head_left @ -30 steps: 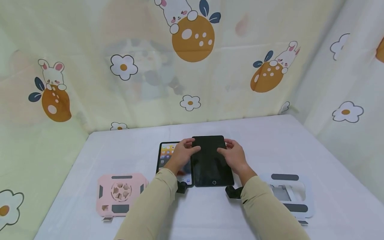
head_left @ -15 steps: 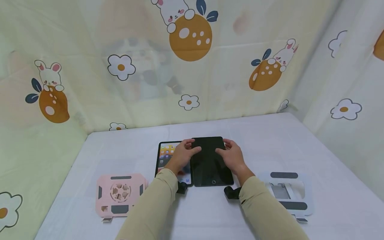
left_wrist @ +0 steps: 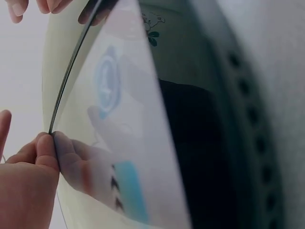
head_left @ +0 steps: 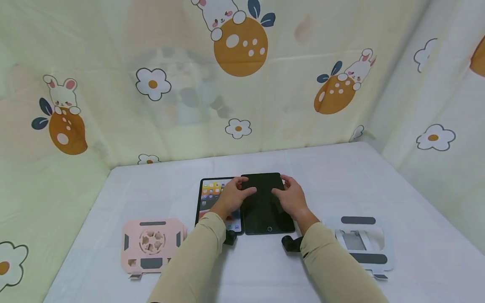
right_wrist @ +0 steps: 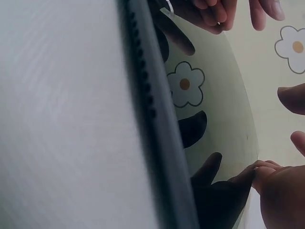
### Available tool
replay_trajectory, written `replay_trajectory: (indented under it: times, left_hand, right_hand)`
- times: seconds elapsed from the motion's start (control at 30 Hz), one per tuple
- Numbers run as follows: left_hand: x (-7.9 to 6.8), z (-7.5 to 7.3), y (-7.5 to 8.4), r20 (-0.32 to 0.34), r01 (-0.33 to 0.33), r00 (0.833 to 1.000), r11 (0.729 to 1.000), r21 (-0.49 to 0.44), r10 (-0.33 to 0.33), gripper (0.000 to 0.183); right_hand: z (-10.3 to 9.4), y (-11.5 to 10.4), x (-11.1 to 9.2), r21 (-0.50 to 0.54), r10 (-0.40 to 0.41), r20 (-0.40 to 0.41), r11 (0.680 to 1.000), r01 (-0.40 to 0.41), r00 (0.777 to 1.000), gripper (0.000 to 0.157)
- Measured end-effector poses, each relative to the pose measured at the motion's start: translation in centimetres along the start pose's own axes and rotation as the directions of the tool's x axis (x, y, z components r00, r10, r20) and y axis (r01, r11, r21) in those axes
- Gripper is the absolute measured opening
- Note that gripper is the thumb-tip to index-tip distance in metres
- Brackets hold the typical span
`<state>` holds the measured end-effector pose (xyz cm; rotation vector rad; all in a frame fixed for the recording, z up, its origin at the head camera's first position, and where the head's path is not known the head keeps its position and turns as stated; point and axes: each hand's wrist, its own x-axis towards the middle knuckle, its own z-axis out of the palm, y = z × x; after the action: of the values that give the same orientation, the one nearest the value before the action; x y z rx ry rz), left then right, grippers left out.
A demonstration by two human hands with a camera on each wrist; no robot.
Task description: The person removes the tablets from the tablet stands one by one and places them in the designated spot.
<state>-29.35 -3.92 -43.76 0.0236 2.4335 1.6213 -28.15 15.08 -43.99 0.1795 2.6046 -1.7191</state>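
Note:
In the head view a black tablet (head_left: 263, 210) with a round button on its near bezel lies mid-table. Another tablet (head_left: 212, 193), its screen lit with app icons, lies against its left side. My left hand (head_left: 232, 197) holds the black tablet's far left corner, partly covering the lit one. At the far right corner my right hand (head_left: 292, 197) grips that edge. Both thumbs reach inward over the dark screen, apart from each other. Close in the left wrist view, fingertips (left_wrist: 45, 148) meet a dark edge. The right wrist view has fingertips (right_wrist: 261, 167) at a screen edge, with dark reflections.
A pink stand (head_left: 151, 244) with a round cut-out lies left of my left forearm. A pale blue stand (head_left: 365, 242) with dark pads lies beyond my right sleeve. The white table (head_left: 261, 273) meets a patterned curtain (head_left: 182, 113) at the back.
My left hand has shifted slightly right, its thumb a little further over the black screen. The right hand stays at its corner. The whole view has drifted slightly.

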Motion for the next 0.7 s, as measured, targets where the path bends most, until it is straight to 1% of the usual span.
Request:
replay_trajectory:
  times: [0.3,0.47,0.6,0.7]
  left_hand:
    - [-0.23,0.01,0.05,-0.008,0.005,1.000,0.998,0.063,-0.005,0.050]
    - [-0.29,0.05,-0.06,-0.012,0.003,1.000,0.998,0.061,-0.002,0.050]
    - [-0.22,0.22,-0.39,-0.019,-0.011,1.000,0.999,0.046,0.012,0.054]
    - [-0.16,0.37,-0.57,-0.017,-0.026,1.000,0.998,0.062,0.027,0.060]
  right_hand:
    - [0.19,-0.18,-0.38,-0.055,-0.023,-0.002,0.998,0.023,1.000,0.057]
    - [0.38,-0.26,-0.45,-0.122,-0.029,-0.002,0.992,0.029,1.000,0.059]
    - [0.45,-0.20,-0.52,-0.143,-0.024,0.004,0.989,0.025,1.000,0.059]
    - [0.50,-0.13,-0.56,-0.171,-0.017,0.007,0.985,0.017,1.000,0.055]
